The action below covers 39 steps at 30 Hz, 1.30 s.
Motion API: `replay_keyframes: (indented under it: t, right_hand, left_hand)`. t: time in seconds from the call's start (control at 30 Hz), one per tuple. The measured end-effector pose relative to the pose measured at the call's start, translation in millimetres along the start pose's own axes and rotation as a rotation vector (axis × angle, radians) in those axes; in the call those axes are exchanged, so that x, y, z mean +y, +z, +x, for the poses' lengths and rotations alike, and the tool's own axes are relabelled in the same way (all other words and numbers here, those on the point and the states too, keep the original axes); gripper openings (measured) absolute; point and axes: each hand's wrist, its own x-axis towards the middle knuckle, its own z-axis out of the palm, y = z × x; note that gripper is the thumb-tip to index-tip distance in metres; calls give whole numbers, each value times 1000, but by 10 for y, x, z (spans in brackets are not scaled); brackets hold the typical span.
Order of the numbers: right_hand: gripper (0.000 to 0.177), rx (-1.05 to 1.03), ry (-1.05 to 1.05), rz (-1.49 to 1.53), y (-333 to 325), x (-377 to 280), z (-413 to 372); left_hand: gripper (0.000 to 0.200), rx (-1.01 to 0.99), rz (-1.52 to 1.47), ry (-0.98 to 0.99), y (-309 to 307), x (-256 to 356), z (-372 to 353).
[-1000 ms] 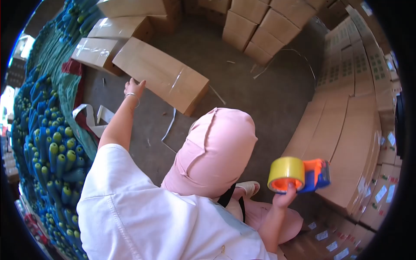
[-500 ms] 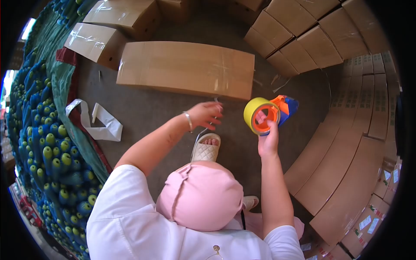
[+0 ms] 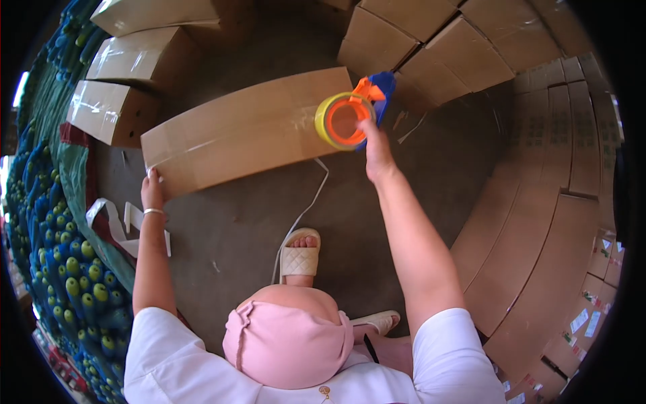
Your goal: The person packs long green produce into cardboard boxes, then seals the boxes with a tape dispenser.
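Observation:
A long brown cardboard box [image 3: 235, 131] lies on the floor ahead of me, slanting up to the right, with clear tape along its top. My left hand [image 3: 153, 188] is closed on its near left corner, fingers at the edge. In my right hand [image 3: 377, 149] is a tape dispenser [image 3: 383, 84] with a blue and orange body. Its roll of yellow tape [image 3: 324, 121] overlaps the right end of the box in this view. The thumb hooks over the orange hub, while the other fingers are largely hidden behind the dispenser.
Cardboard boxes [image 3: 138, 57] stand at the upper left, and stacked cartons [image 3: 464, 54] rise at the upper right. Flattened cardboard [image 3: 531, 256] lines the right side. A white strip [image 3: 306, 212] runs over the floor by my sandal [image 3: 300, 259]. Blue-green netting [image 3: 81, 269] fills the left.
My left hand has moved left onto the box's corner. The right hand has carried the tape dispenser up and left over the box's right end. The box now sits at a slant.

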Motion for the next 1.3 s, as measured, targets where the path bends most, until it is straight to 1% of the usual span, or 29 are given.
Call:
replay_keyframes:
  t: [0.03,0.07,0.1,0.13,0.17,0.2,0.23,0.3,0.4,0.47,0.53,0.57,0.6,0.63,0.67,0.7,0.73,0.8,0.87,0.9,0.93,0.97,1.0,1.03,1.07,1.2,1.23,1.27,1.3]
  right_hand:
    - [41,43,19,24,-52,39,-182]
    - [40,87,30,49,-131,66,-378]
    - [39,119,14,82,-220,55,-600]
    - [39,154,-4,116,-308,43,-829]
    - [41,182,-35,93,-380,-11,-1036]
    - [44,225,-78,66,-467,-104,-1225]
    - [45,271,-84,25,-558,-185,-1404]
    - [47,367,-156,-103,-754,-390,-1789]
    - [46,437,-270,-203,-930,-934,-2444]
    - [45,510,-473,-86,-1069,-1178,-2874]
    - [44,535,-653,-82,-1112,-1575,-3430]
    - [44,612,-672,5,-1240,-1626,-3716]
    - [43,720,-876,121,-1366,-1698,-3958]
    - [44,694,-975,92,-1325,-1995,-4412]
    - [48,792,-1073,98,-1469,-2037,-4724]
    - [53,872,-1248,188,-1500,-2156,-4982]
    - [55,894,-1409,146,-1629,-2223,-5214]
    - [54,1093,-1656,121,-1839,-2355,-5625]
    - [44,1238,-1801,209,-2160,-2469,-6056]
    - [38,1308,-1795,268,-2194,-2554,-6193]
    - [52,1382,-1741,230,-2432,-2512,-6379]
    - [53,1462,-1718,286,-2630,-2494,-6501]
    - [55,1548,-1741,236,-2849,-2434,-6611]
    - [56,1615,-1756,247,-2909,-2402,-6607]
    - [56,1702,-1740,269,-2726,-2460,-6440]
    - [57,1805,-1617,306,-3218,-2013,-6669]
    - [57,1871,-1550,324,-3296,-1919,-6678]
    - [57,1851,-1576,228,-3377,-1836,-6678]
    - [57,1670,-1607,254,-3380,-1747,-6735]
  left_hand:
    - [52,-14,-187,-145,-5,42,-109]
    - [51,-61,-206,-232,-19,-16,-149]
    - [48,-84,-182,-326,-7,516,-638]
    - [48,-124,-160,-348,-31,427,-717]
    - [50,-219,-180,-232,-45,-37,-578]
    - [52,-257,-153,-293,-16,312,-919]
    - [51,-297,-91,-281,12,325,-1028]
    - [47,-426,-198,-223,76,469,-1287]
    - [54,-498,-170,-204,161,866,-1684]
    - [52,-550,-268,-167,211,1150,-1980]
    - [50,-683,-460,-80,231,1509,-2235]
    - [49,-764,-541,-4,268,1626,-2264]
    - [48,-847,-617,84,267,1896,-2421]
    - [45,-926,-696,157,259,2180,-2589]
    - [44,-990,-748,221,269,2456,-2747]
    - [44,-1072,-856,270,292,2728,-2956]
    - [44,-1120,-881,328,281,3034,-3205]
    - [43,-1284,-969,432,330,3602,-3708]
    - [42,-1303,-922,499,406,4143,-4258]
    - [41,-1287,-923,587,382,4403,-4653]
    - [43,-1328,-924,700,423,4630,-4970]
    - [45,-1349,-890,750,455,4856,-5288]
    - [45,-1414,-831,901,545,5080,-5563]
    - [46,-1448,-778,969,637,5294,-5864]
    - [45,-1537,-773,1025,742,5471,-6158]
    - [48,-1641,-655,1080,1366,6044,-7309]
    - [50,-1615,-757,1118,1591,6066,-7602]
    - [56,-1612,-718,1190,1924,6109,-7869]
    - [63,-1685,-608,1274,2321,6164,-8053]
